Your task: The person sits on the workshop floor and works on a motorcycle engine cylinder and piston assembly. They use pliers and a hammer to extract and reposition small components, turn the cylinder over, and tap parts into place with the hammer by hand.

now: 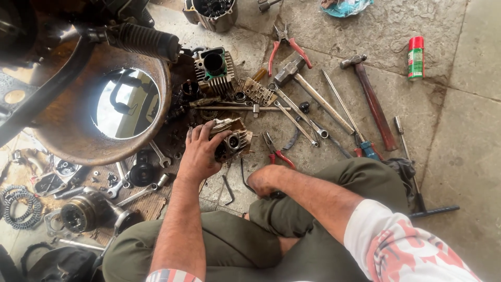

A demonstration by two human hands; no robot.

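Far left, lower frame: a ring of clutch plates (20, 207) lies on the floor (469, 130), with a round greasy engine part (83, 211) just to its right.
Upper left: a rusty metal bowl (68, 130) holds liquid that mirrors the light; a ribbed black rubber grip (146, 40) juts over its rim.
Below the bowl: open-ended spanners (141, 190) and small bolts are scattered on a wooden board.
Upper centre: a finned engine cylinder (215, 68) with a green gasket face stands on the floor.
Left hand (201, 154): centre of the frame, the fingers (195, 133) spread and clamped over the left side of a cylinder head (232, 138) resting on the floor.
Cylinder head: centre of the frame, just below the finned cylinder, its ports facing right.
Right hand (263, 181): low centre, curled down at the floor just right of the left hand; whether its fingers are closed on anything cannot be told.
Right of centre: red-handled pliers (279, 151) lie near the cylinder head; a second red-handled pair (284, 47) lies higher up.
Centre right: a small sledge hammer (308, 86), spanners, a blue-handled screwdriver (349, 117) and a claw hammer (371, 102) fan out across the floor.
Upper right: a red and green spray can (415, 57) lies apart from the tools.
Lower right: a T-handle wrench (415, 177) lies beside the knee.
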